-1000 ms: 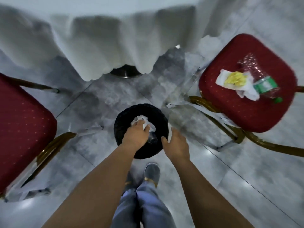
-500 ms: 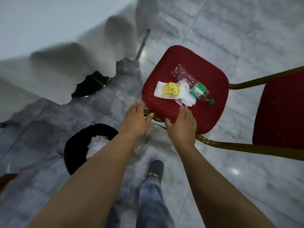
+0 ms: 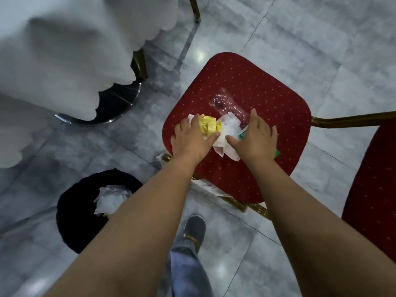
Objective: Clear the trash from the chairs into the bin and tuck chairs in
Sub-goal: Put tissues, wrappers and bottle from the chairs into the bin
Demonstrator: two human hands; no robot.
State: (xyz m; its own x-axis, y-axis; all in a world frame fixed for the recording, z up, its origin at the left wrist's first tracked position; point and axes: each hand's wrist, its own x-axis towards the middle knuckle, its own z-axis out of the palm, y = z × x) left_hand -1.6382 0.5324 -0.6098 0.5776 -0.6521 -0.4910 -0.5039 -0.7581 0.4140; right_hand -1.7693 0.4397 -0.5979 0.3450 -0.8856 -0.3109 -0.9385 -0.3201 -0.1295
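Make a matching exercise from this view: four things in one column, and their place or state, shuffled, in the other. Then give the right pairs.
Things:
1. yellow paper ball
2. plastic bottle
3. black bin
4. white tablecloth

Places or states:
A. on the floor, white paper already inside
B. hangs down over the table's metal base
C. lies crushed on the red seat, partly under the right hand
D. on the white tissue, at the left hand's fingertips

Pairs: 1-D, 2-C, 3-A, 4-B
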